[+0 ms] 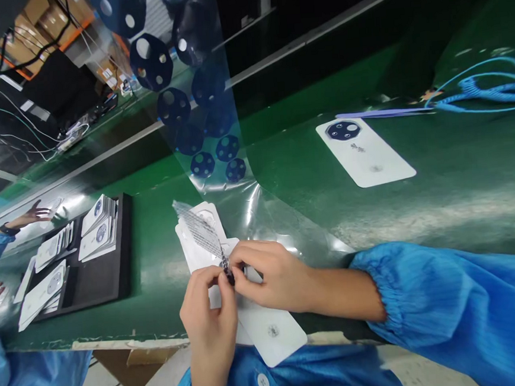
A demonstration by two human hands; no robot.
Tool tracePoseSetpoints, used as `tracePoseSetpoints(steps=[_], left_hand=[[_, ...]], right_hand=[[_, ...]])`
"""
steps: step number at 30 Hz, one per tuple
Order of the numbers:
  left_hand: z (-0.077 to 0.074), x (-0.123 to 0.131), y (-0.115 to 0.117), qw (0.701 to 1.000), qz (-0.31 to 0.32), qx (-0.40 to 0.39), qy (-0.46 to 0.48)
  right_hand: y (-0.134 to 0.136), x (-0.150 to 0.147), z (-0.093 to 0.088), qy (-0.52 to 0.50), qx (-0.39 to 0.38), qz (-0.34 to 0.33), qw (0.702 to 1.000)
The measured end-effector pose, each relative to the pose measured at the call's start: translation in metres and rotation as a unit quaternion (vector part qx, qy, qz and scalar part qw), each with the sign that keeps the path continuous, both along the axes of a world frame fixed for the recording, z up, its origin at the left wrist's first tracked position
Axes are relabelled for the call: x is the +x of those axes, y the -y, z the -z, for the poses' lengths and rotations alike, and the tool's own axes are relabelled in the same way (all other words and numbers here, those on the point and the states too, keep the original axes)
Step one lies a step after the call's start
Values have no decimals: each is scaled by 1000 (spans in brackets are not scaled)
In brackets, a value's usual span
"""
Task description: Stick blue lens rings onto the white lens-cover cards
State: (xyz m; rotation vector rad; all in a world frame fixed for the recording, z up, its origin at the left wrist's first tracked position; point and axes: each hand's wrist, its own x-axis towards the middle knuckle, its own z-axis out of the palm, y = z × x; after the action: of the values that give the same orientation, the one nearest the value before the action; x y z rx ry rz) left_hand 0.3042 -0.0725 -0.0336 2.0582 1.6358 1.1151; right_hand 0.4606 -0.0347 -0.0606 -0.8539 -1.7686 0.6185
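Observation:
My left hand [208,313] and my right hand [275,275] meet fingertip to fingertip, both pinching a printed translucent film [200,228] at its lower, dark end. What exactly sits between the fingertips is partly hidden. Directly beneath my hands lies a white phone back panel [275,331], its near end reaching over the table edge. Other white panels [193,248] lie overlapped just beyond it. A clear plastic sheet [281,215] slopes down behind my hands, carrying rows of dark blue octagonal stickers with round holes [174,107].
Right of the sheet lies another white phone back panel [373,157] with a dark camera piece. Purple tweezers [382,113] and a coiled blue cord [476,88] lie behind it. At left, a black tray [122,257] holds several panels, beside a co-worker's hands [30,215].

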Motion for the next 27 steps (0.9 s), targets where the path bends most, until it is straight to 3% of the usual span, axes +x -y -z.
tracePoseSetpoints(steps=[6, 11, 13, 15, 17, 21, 27], left_hand=[[0, -20, -1, 970, -46, -141, 192], [-3, -35, -5, 905, 7, -222, 363], [-7, -40, -6, 871, 25, -256, 419], [-11, -46, -7, 837, 43, -294, 460], [-13, -55, -8, 798, 49, -325, 505], [-7, -77, -7, 738, 31, -341, 581], [2, -94, 3, 739, 0, -312, 597]], right_hand=[[-3, 3, -5, -58, -50, -26, 997], [-8, 9, -9, -109, -158, -79, 978], [-11, 10, -10, -178, -265, -158, 934], [-15, 11, -9, -254, -363, -240, 864], [-18, 10, -7, -296, -407, -283, 817], [-23, 10, -2, -316, -417, -280, 805], [-23, 10, 0, -277, -396, -312, 818]])
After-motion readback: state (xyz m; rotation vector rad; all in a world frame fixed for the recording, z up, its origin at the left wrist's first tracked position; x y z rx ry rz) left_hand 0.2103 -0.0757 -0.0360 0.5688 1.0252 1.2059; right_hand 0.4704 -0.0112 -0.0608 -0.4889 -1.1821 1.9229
